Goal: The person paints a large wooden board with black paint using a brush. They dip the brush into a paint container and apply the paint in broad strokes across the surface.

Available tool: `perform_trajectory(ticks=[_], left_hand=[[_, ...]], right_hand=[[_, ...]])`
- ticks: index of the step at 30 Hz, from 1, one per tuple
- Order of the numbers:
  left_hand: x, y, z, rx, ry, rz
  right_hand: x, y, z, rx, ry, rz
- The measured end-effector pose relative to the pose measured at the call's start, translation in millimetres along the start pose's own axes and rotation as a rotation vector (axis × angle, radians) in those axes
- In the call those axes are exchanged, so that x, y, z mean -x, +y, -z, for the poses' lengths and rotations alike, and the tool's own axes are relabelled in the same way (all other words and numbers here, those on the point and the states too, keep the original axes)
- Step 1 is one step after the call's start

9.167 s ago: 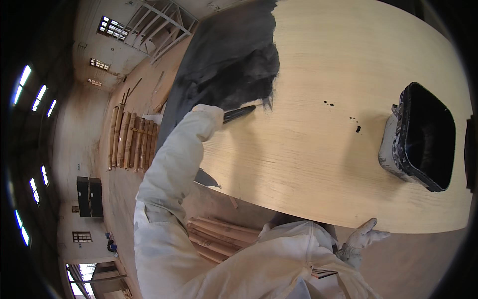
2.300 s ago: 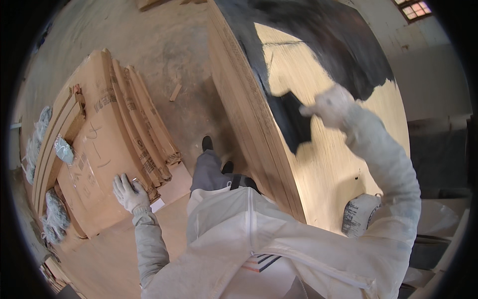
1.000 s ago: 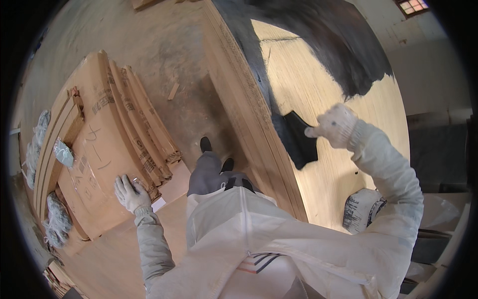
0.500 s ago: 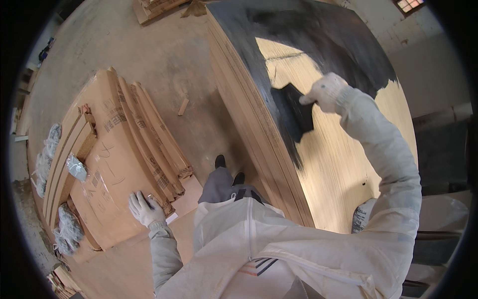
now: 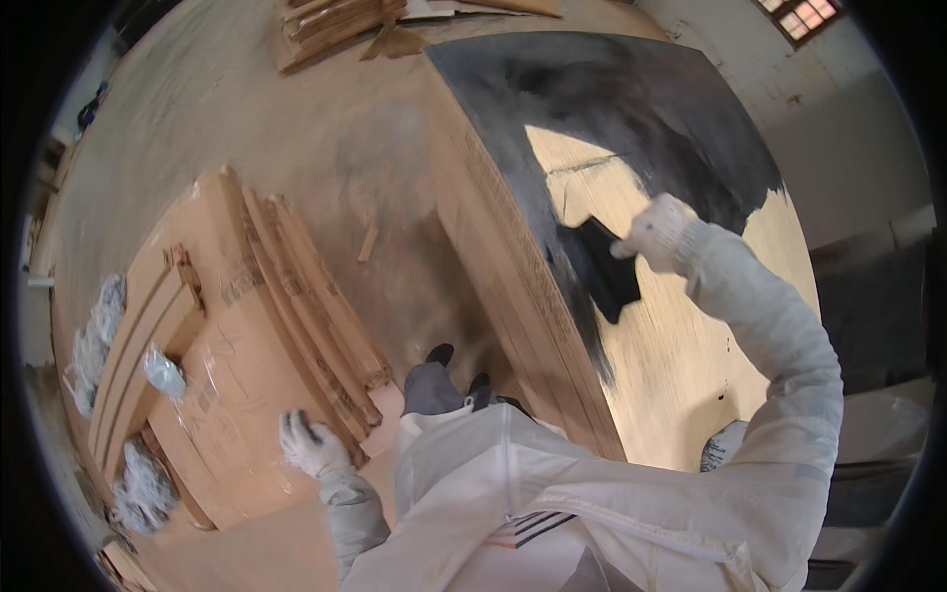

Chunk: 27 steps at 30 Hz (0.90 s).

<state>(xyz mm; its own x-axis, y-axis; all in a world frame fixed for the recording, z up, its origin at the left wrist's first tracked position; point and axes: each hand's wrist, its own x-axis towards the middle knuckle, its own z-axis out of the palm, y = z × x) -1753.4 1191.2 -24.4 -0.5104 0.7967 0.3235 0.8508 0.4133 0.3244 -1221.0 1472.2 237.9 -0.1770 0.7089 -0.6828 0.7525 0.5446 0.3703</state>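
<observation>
My right hand (image 5: 661, 233), in a whitish work glove, is closed on a flat black pad (image 5: 604, 268); its exact kind is hard to make out. The pad lies against the top of a stack of wooden boards (image 5: 671, 365). Black coating (image 5: 612, 94) covers the far part and left edge of the top board, while pale wood grain shows around and nearer than my hand. My left hand (image 5: 314, 446), also gloved, is open with fingers apart, over the near end of a brown cardboard package (image 5: 252, 395). It holds nothing.
Curved wooden strips (image 5: 148, 345) and crumpled clear plastic (image 5: 146, 488) lie on the package's left side. A small wood offcut (image 5: 368, 242) rests on the floor. More boards (image 5: 335, 25) lie at the far end. A grey bundle (image 5: 725, 446) sits beside my right elbow.
The whole view has shifted, so most things appear lower. The black pad is turned slightly, still in my right hand. My left hand has moved slightly over the cardboard.
</observation>
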Motion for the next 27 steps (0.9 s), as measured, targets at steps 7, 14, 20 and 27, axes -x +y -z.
perform_trajectory(ticks=[7,14,20,27], left_hand=[[-107.6,147.0,-53.1,0.455,-0.247,-0.510],[-114.9,136.4,-155.1,0.487,-0.466,-0.542],[-78.3,161.2,-222.4,0.116,-1.118,-0.761],[-30.6,299.7,-109.2,0.124,-1.739,-1.424]], right_hand=[[-48.0,7.4,52.4,-0.106,0.191,-0.030],[131.8,-52.9,-112.4,-0.378,-0.186,-0.095],[274.0,-94.0,-162.3,-0.603,0.165,-0.835],[453.1,-172.2,-172.9,-0.693,0.747,-1.613]])
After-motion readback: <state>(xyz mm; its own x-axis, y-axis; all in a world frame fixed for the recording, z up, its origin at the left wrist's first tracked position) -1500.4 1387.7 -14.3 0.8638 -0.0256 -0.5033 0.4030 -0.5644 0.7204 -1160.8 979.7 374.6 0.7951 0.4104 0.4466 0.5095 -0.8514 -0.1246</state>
